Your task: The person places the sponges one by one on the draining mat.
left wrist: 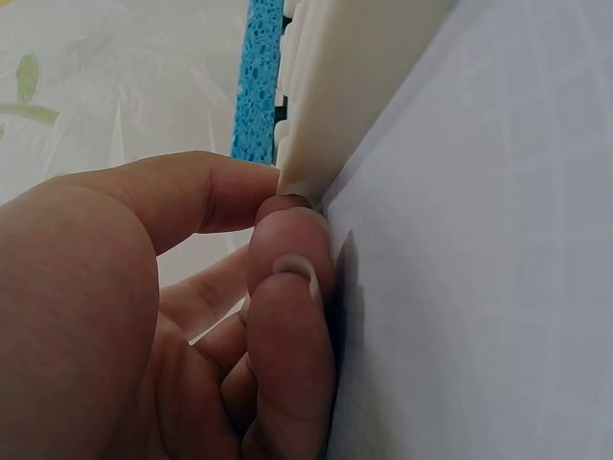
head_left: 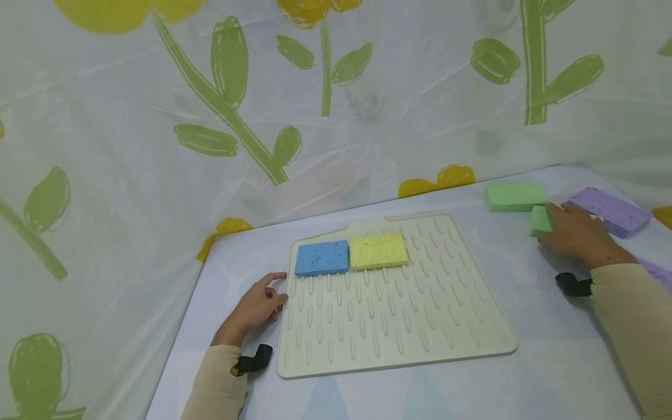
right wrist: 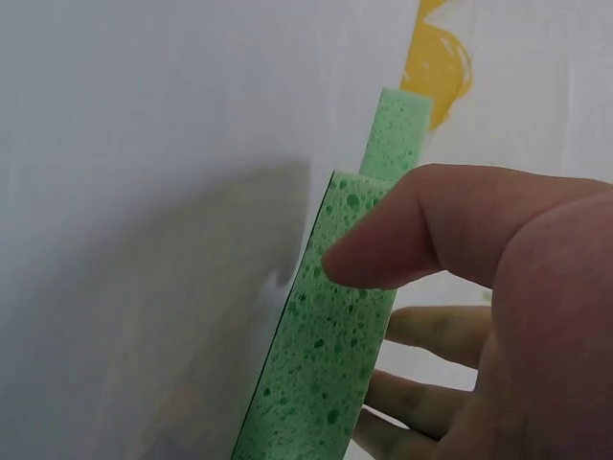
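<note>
On the right of the head view, my right hand [head_left: 572, 233] grips a green sponge [head_left: 539, 221] at the table. In the right wrist view the thumb presses one face of this pored sponge [right wrist: 316, 335], with fingers behind it. My left hand [head_left: 257, 306] touches the left edge of a cream ridged mat [head_left: 378, 326], its fingers loosely bent. The left wrist view shows fingertips [left wrist: 287, 240] against the mat's side [left wrist: 354, 77]. Lying side by side on the mat's far part are a blue sponge [head_left: 321, 258] and a yellow sponge [head_left: 378, 251].
Another green sponge [head_left: 515, 196] lies behind the gripped one. A purple sponge [head_left: 611, 210] sits beyond the right hand, and a second purple sponge [head_left: 656, 274] is partly hidden by the sleeve. A flower-patterned sheet [head_left: 367, 146] stands behind the table.
</note>
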### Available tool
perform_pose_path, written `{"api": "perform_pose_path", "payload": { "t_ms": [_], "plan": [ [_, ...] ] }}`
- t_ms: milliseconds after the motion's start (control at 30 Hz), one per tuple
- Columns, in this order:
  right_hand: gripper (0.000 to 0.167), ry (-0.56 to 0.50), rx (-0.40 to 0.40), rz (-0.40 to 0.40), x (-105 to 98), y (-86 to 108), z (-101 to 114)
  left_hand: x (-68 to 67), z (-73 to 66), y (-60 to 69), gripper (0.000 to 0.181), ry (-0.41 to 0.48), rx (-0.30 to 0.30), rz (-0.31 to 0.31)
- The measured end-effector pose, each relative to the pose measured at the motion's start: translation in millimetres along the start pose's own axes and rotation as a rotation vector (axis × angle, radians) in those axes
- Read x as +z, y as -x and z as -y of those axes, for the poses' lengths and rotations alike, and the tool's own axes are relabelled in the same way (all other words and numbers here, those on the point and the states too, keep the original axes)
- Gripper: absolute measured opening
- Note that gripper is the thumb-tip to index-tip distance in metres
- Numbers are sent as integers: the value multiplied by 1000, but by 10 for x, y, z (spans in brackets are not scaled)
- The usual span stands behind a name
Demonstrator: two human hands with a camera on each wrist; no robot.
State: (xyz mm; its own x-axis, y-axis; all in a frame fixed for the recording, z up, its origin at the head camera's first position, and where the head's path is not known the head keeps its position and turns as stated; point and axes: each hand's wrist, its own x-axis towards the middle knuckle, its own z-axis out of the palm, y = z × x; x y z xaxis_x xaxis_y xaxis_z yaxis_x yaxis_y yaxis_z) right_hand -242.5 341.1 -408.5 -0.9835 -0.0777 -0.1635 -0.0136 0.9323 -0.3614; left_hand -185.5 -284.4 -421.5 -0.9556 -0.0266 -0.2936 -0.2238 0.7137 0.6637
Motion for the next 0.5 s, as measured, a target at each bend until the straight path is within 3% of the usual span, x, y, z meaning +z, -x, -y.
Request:
{"api": "perform_pose_path", "payload": {
  "t_ms": [500],
  "plan": [
    [74,74,-47,-72,53,-4,-34,11,24,-19,58,9,15,3]
  ]
}}
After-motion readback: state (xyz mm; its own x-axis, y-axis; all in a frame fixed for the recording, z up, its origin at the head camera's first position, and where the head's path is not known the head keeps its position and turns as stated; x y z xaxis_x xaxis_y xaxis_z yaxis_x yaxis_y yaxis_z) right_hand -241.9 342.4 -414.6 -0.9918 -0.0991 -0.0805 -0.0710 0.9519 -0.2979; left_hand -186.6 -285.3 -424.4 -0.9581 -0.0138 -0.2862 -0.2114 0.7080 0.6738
